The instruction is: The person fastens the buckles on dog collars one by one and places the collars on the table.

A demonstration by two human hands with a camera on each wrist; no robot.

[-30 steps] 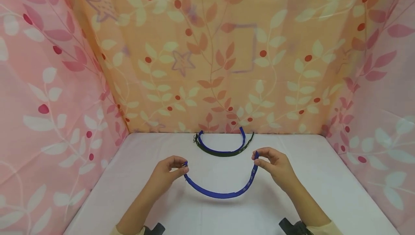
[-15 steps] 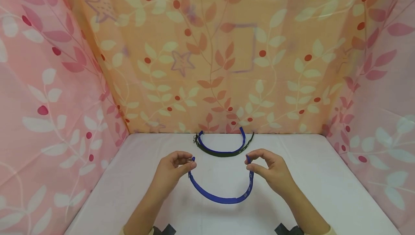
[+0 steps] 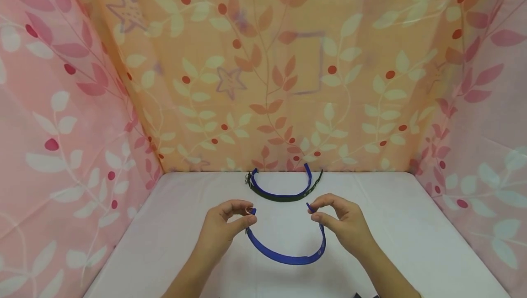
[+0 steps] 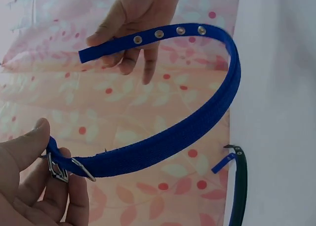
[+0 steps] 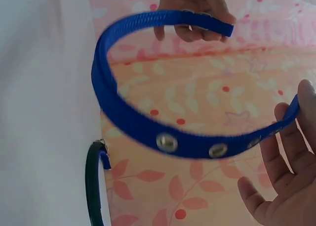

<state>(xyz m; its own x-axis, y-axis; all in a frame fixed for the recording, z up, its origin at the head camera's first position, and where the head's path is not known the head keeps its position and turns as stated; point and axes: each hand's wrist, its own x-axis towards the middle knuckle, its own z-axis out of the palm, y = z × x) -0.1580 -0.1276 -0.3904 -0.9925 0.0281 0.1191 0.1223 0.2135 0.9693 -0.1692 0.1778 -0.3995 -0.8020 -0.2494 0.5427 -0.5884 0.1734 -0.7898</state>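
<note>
A blue pet collar [image 3: 288, 259] hangs in a U between the two hands, over the white table. My left hand [image 3: 228, 225] pinches its buckle end between thumb and fingers; the metal buckle [image 4: 58, 167] and a D-ring [image 4: 83, 169] show in the left wrist view. The other end, a plain strap tip, is pinched by my right hand [image 3: 339, 220]. Several metal eyelets [image 5: 167, 143] run along the strap on that side. The two ends face each other, a short gap apart.
Farther back on the white table [image 3: 185, 197], a dark green collar [image 3: 284, 199] lies curved around a second blue collar [image 3: 309, 180]. Behind them rises an orange patterned curtain [image 3: 263, 83], with pink patterned curtains [image 3: 61, 119] on both sides.
Both hands have come closer together, so the blue collar's ends are nearer and its loop hangs deeper and slightly lower. The collars at the back stay in place.
</note>
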